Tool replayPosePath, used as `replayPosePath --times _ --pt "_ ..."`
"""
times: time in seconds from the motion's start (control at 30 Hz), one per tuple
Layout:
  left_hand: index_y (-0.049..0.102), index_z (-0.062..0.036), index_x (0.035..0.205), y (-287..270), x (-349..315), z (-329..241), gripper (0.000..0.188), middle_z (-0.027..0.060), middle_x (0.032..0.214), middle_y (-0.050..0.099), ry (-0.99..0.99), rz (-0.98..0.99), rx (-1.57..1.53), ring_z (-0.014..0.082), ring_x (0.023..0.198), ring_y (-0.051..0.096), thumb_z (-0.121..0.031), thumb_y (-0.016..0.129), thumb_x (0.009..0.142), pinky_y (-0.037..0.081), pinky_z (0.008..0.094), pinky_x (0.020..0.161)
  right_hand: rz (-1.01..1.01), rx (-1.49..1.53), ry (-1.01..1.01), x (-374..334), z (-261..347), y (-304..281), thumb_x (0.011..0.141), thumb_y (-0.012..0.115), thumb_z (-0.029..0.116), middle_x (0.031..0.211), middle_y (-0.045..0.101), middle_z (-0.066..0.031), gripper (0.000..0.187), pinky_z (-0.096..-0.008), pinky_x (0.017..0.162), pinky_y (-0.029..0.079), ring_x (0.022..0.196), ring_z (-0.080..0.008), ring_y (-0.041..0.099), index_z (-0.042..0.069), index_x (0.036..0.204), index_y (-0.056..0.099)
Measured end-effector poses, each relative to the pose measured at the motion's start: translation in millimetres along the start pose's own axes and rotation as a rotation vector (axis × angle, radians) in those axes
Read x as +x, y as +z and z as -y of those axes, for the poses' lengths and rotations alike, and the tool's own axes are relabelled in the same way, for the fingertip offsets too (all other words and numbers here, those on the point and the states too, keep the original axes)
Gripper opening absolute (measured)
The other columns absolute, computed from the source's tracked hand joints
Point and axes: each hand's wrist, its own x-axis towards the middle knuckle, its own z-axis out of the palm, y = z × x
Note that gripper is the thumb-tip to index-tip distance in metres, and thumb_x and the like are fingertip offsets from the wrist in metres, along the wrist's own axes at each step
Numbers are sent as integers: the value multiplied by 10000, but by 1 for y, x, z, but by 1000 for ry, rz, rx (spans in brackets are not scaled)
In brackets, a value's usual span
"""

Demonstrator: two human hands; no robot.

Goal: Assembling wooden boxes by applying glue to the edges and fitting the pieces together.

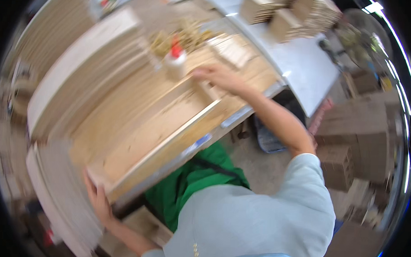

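A long, shallow open wooden box point(151, 124) lies slantwise on the workbench, its thin walls standing around a flat bottom. At its near left end, my left hand point(99, 202) grips the end wall, fingers along the outside and thumb near the edge. My right hand point(218, 77) is at the far right end, with bent fingers over the end wall by the corner; motion blurs the fingertips. Just beyond that corner stands a white glue bottle point(175, 66) with a red cap, close to my right fingers and apart from them.
Stacked pale boards point(88, 61) rise behind the box, and more panels point(60, 191) lean at the left. Small wooden pieces point(231, 50) and a yellowish tangle point(190, 33) lie on the bench. A pale table point(298, 64) holds stacked wooden parts. Cartons point(357, 134) stand at the right.
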Motion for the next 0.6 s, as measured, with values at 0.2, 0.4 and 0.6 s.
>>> replayPosePath --times 0.2,0.4,0.6 --pt "185 -43 1470 20 -10 -6 652 135 1517 187 -10 27 -249 273 1385 212 -236 476 920 147 392 1127 72 202 48 14 -11 -7 864 614 293 1018 628 -112 322 -326 657 568 954 -191 593 44 1067 644" --pt "169 -36 1473 17 -13 4 643 140 1517 185 48 -78 -227 278 1379 224 -261 447 939 171 403 1121 122 250 53 18 -9 0 873 604 282 995 604 -78 253 -323 645 560 889 -171 574 46 958 630" --pt "238 26 1438 25 -28 1 534 153 1492 256 64 -167 -109 264 1366 262 -172 387 965 203 384 1115 96 313 35 17 -18 3 882 591 325 981 575 -54 280 -317 649 510 829 -151 533 67 988 615"
